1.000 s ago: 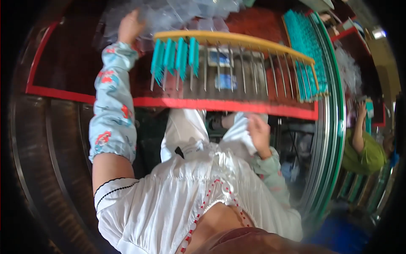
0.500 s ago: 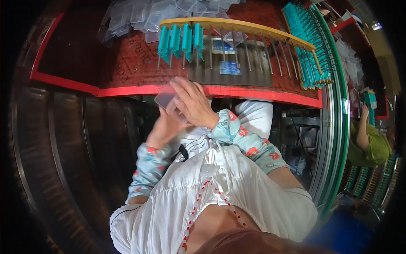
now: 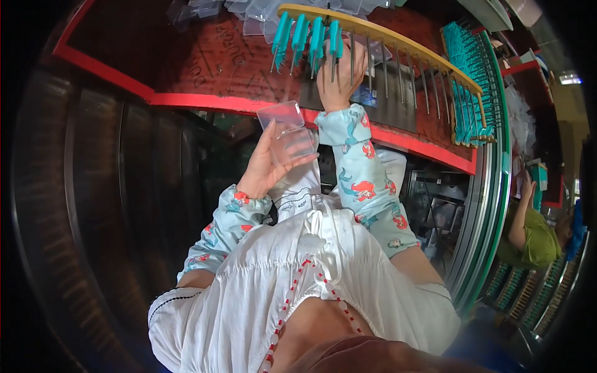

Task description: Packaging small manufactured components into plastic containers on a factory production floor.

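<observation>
In my left hand [image 3: 260,166] lies a clear plastic hinged box [image 3: 292,147], opened out with its lid tilted up. The fingers support it from below and the thumb rests at its side, just in front of the red-edged bench. My right hand [image 3: 341,73] reaches over the bench behind a yellow bar rack [image 3: 398,48] of metal rods. Teal pieces [image 3: 299,38] hang on the rack's left rods and partly cover that hand, so its fingertips are hidden. Beside the right hand, a blue printed card [image 3: 365,96] lies on a dark mat [image 3: 398,115].
Clear plastic boxes [image 3: 258,18] are heaped at the back of the bench [image 3: 205,62]. A dense rack of teal pieces [image 3: 465,62] stands at the right, beside a green-edged glass panel [image 3: 505,161]. Beyond it, a person in green [image 3: 538,239] handles a teal bundle.
My right hand has left the box and moved forward to the bench behind the rack. The box, closed-looking before, is now open in my left hand. The view has shifted.
</observation>
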Demonstrator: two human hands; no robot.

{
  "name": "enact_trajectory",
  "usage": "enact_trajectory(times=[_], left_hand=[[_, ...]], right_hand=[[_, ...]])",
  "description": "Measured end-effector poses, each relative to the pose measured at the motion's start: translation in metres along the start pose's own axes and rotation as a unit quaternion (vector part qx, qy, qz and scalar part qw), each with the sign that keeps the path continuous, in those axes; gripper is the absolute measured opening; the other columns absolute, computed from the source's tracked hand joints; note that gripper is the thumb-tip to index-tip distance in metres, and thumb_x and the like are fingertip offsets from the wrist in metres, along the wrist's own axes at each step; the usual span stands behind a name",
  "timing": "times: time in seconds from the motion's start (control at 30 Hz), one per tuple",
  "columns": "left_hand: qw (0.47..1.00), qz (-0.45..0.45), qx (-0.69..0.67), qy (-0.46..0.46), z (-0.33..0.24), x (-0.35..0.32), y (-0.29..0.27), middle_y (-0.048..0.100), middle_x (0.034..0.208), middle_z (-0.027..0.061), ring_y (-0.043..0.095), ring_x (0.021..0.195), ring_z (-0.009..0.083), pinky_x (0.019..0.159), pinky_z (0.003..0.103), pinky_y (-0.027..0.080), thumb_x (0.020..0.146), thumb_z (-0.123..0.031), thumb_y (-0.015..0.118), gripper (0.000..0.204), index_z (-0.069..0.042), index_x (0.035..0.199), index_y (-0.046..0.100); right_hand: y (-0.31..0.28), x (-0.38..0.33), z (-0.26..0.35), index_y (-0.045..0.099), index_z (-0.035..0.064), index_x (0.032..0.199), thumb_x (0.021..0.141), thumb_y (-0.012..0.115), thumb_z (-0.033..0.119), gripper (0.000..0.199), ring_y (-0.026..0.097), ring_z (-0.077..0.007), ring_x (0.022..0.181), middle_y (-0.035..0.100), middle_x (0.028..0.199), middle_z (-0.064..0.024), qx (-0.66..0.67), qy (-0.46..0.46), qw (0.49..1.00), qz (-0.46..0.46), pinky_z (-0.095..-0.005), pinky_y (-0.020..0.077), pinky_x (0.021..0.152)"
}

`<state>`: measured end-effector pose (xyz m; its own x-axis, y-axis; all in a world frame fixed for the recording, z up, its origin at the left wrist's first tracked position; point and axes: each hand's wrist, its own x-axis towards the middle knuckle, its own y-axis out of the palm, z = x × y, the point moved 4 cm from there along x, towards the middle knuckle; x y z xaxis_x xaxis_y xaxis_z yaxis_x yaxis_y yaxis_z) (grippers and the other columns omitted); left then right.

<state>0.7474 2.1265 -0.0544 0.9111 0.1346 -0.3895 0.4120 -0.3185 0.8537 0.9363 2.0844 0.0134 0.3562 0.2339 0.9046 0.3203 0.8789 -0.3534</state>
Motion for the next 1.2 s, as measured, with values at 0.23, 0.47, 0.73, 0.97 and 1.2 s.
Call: enact_trajectory(times=[0.23, 0.47, 0.73, 0.97, 1.2], left_hand=[[0.999, 0.021, -0.038, 0.013, -0.014, 0.015, 0.013, 0.054, 0.120, 0.0187, 0.058, 0.110, 0.0353, 0.096, 0.058, 0.047, 0.093, -0.052, 0.053, 0.055, -0.002, 0.116, 0.051], [0.981, 0.022, 0.174, -0.087, 0.016, 0.028, 0.076, 0.058, 0.115, 0.0158, 0.063, 0.102, 0.0325, 0.085, 0.055, 0.055, 0.093, -0.058, 0.048, 0.059, -0.004, 0.117, 0.052], [0.986, 0.033, 0.003, -0.165, 0.034, 0.047, 0.049, 0.061, 0.114, 0.0166, 0.063, 0.104, 0.0320, 0.084, 0.056, 0.054, 0.094, -0.056, 0.044, 0.060, -0.003, 0.121, 0.054], [0.986, 0.107, -0.089, -0.088, 0.008, 0.033, 0.036, 0.056, 0.121, 0.0289, 0.054, 0.113, 0.0488, 0.096, 0.065, 0.042, 0.092, -0.059, 0.047, 0.069, 0.005, 0.117, 0.052], [0.987, 0.086, -0.113, -0.073, 0.000, 0.030, 0.029, 0.055, 0.122, 0.0291, 0.053, 0.114, 0.0498, 0.096, 0.068, 0.040, 0.091, -0.058, 0.050, 0.070, 0.005, 0.121, 0.051]], right_hand=[[-0.078, -0.032, 0.028, 0.054, 0.0044, 0.121, 0.076, 0.053, -0.005, 0.047, 0.060, -0.0403, 0.087, 0.062, 0.098, -0.0178, 0.164, 0.108, 0.938, 0.284, -0.0461, 0.0490, 0.075], [-0.103, -0.012, 0.017, 0.063, 0.0049, 0.099, 0.078, 0.059, 0.014, 0.024, 0.065, -0.0387, 0.078, 0.067, 0.084, -0.0188, -0.028, -0.056, 0.751, 0.658, -0.0472, 0.0518, 0.063], [-0.110, -0.015, 0.054, 0.057, 0.0011, 0.091, 0.072, 0.064, 0.008, 0.022, 0.067, -0.0281, 0.071, 0.063, 0.076, -0.0113, -0.086, -0.158, 0.814, 0.553, -0.0354, 0.0544, 0.059], [-0.099, 0.081, 0.022, 0.066, 0.0023, 0.103, 0.082, 0.065, 0.006, 0.021, 0.059, -0.0214, 0.075, 0.062, 0.086, -0.0085, 0.232, 0.084, 0.883, 0.400, -0.0308, 0.0488, 0.069], [-0.019, 0.097, -0.016, 0.063, 0.0085, 0.098, 0.071, 0.076, 0.018, 0.031, 0.057, -0.0251, 0.087, 0.061, 0.084, -0.0068, -0.040, -0.010, 0.931, 0.363, -0.0377, 0.0447, 0.077]])
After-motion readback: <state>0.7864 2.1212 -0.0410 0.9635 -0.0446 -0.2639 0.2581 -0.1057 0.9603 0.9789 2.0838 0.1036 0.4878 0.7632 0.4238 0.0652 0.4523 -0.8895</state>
